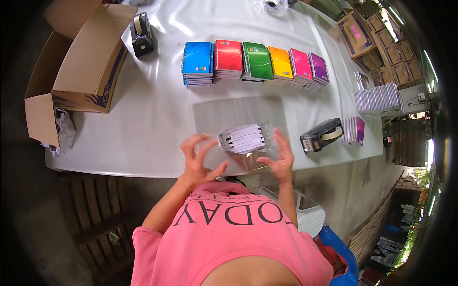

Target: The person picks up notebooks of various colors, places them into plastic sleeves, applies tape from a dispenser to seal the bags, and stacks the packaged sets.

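A bundle (245,138) of white page edges with dark marks lies near the table's front edge, covered by clear plastic. It looks like a stack of notebooks seen from the side. Beneath it spreads a flat clear plastic sheet or bag (207,112). My left hand (198,159) is just left of the bundle, its fingers spread and curved. On the other side my right hand (280,155) is at the plastic's right edge, thumb and fingers apart. Neither hand visibly grips anything; contact with the plastic is hard to tell.
Behind the bundle stand stacks of spiral notebooks in blue (198,57), red, green, yellow, pink and purple. A tape dispenser (322,135) sits to the right beside purple notebooks (353,131). Another dispenser (142,35) and an open cardboard box (83,66) are at left.
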`<state>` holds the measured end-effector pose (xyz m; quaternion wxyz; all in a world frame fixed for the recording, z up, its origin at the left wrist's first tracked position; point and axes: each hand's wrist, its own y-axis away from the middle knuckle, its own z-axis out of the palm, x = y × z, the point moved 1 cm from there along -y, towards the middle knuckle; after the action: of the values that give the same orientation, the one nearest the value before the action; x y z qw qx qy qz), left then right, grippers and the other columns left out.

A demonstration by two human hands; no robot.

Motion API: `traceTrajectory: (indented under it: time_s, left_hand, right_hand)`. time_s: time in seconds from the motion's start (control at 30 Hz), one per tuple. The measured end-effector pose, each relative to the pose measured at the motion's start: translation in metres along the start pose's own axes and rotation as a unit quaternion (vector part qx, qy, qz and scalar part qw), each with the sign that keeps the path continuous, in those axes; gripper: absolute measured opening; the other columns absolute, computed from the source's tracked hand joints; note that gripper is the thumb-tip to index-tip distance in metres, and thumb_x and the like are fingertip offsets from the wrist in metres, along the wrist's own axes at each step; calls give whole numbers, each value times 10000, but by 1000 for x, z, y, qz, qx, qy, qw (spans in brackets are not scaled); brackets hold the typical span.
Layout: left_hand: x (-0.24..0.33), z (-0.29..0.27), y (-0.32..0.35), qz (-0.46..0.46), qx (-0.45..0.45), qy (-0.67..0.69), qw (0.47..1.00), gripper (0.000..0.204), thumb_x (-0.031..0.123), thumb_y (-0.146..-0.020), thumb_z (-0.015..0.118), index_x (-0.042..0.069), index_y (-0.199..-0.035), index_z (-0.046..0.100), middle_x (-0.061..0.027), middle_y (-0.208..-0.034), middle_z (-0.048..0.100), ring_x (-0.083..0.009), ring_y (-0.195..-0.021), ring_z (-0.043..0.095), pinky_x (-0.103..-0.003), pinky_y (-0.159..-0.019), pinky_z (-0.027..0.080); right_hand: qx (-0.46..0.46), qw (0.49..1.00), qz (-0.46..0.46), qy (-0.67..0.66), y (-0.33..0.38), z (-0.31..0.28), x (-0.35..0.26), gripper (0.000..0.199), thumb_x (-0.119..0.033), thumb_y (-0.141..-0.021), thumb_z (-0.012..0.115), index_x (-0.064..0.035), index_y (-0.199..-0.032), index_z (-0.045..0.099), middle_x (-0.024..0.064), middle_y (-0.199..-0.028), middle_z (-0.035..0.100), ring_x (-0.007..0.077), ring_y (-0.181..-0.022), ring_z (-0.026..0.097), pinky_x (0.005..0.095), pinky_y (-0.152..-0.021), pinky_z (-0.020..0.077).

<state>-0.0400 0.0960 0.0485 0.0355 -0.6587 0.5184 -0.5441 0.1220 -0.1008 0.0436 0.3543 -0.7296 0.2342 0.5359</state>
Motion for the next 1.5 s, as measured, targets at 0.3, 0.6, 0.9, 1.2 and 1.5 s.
traceTrajectory:
  time_s: [0.3,0.6,0.9,1.2,1.5]
  left_hand:
    - [-2,19,-1,100,-231,-204,946,678,197,-722,669,201,-1360,440,49,-1382,427,-111,-1264,404,-409,-915,299]
    - [8,11,-23,113,-374,-216,895,871,293,-680,725,307,-1431,284,32,-1447,324,-98,-1305,341,-491,-875,372]
    - [17,6,-40,94,-328,-92,936,747,252,-655,723,281,-1349,447,-86,-1352,407,-211,-1264,386,-515,-927,319]
    - [-30,48,-118,-253,-308,254,881,207,-21,-723,596,33,-874,728,-113,-694,679,-231,-672,673,-304,-654,541]
    - [7,3,-89,288,-208,-74,932,411,291,-807,593,157,-1194,617,-12,-1330,518,-282,-1292,394,-550,-1053,137]
  right_hand:
    - [-90,984,-3,155,-4,14,-8,692,-47,-671,753,-90,-1314,501,80,-1374,475,245,-1302,410,422,-1096,265]
    - [-169,955,-61,237,-14,16,-13,624,35,-669,649,-140,-1262,563,36,-1332,521,224,-1317,391,462,-1124,165]
    - [-175,901,-139,373,-19,15,-15,509,-51,-747,655,-202,-1228,586,-24,-1294,537,161,-1256,455,537,-1107,127]
    - [-155,880,-155,421,-18,23,-15,452,-64,-812,595,-234,-1230,582,-63,-1292,538,136,-1254,453,618,-1083,39]
    - [-140,867,-158,452,-18,28,-18,557,-25,-738,630,-232,-1251,565,-64,-1344,494,161,-1325,368,640,-1072,16]
